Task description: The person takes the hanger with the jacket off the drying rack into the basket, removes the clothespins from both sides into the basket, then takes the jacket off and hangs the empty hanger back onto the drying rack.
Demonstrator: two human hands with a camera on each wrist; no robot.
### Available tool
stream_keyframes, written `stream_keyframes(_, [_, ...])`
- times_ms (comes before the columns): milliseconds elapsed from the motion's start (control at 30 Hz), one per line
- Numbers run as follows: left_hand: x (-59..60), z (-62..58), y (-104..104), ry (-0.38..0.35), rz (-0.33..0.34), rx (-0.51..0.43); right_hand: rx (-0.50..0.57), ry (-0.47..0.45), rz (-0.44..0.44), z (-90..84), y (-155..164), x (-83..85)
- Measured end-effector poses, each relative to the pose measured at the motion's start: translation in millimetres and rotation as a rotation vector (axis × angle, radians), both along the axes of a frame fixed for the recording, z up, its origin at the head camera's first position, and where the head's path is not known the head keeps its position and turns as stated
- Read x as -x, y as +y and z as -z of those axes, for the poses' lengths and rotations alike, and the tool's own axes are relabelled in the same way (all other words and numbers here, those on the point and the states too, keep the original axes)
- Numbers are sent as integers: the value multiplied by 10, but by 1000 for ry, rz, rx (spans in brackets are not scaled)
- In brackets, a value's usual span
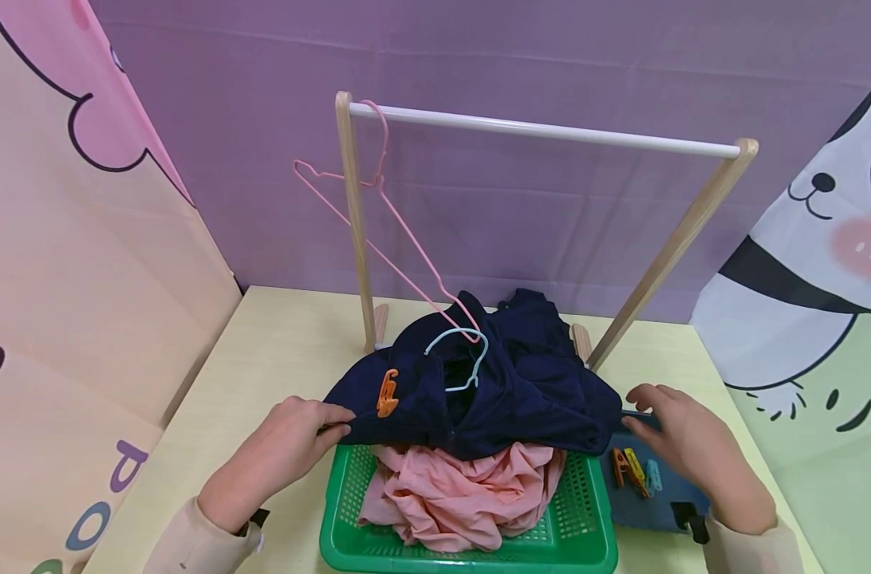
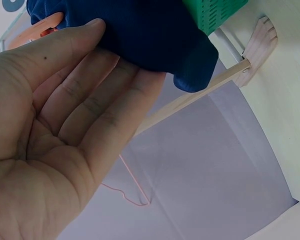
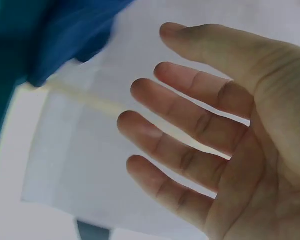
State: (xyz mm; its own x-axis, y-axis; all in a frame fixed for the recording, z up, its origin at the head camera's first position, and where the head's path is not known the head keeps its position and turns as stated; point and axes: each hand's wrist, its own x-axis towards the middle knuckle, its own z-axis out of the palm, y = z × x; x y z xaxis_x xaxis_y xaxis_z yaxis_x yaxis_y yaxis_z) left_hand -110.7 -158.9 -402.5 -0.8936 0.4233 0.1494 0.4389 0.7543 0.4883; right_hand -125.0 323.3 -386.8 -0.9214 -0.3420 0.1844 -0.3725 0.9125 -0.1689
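— So, starting at the left: what is the left hand [image 1: 292,438] doing?

— It touches the left edge of the navy garment [image 1: 493,391], thumb on top and fingers beneath. The left wrist view shows those fingers [image 2: 105,110] nearly straight and close together under the cloth, so it's more a light pinch than a fist.

— And the garment itself?

— It lies heaped on the pink clothes [image 1: 464,494] in the green basket [image 1: 586,550], its long axis running left to right between both hands. An orange clip [image 1: 387,394] sits near the left edge, and a light blue hanger [image 1: 460,359] rests on its middle.

— The right hand [image 1: 694,446]?

— Just beside the garment's right end, fingers spread and relaxed, holding nothing; whether the tips touch the cloth I can't tell. Coloured clips [image 1: 636,470] lie on a blue tray [image 1: 644,510] under it.

— Anything hidden?

— The pink hanger's [image 1: 378,231] lower end disappears into the folds, and the rack's [image 1: 550,131] feet are mostly covered.
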Motion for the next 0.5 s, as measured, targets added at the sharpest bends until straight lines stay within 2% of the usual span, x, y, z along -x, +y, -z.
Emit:
stream_keyframes(133, [-3,-9,14,-7,-2,-2,12,185,-117,-153,-222,-84])
stream_keyframes(233, [-2,-8,21,-10,-6,-4,21,277,-212,-232,-394,-108])
stream_keyframes(500, [15,8,5,-17,-9,-4,120,334,-414,-367,-862,-38])
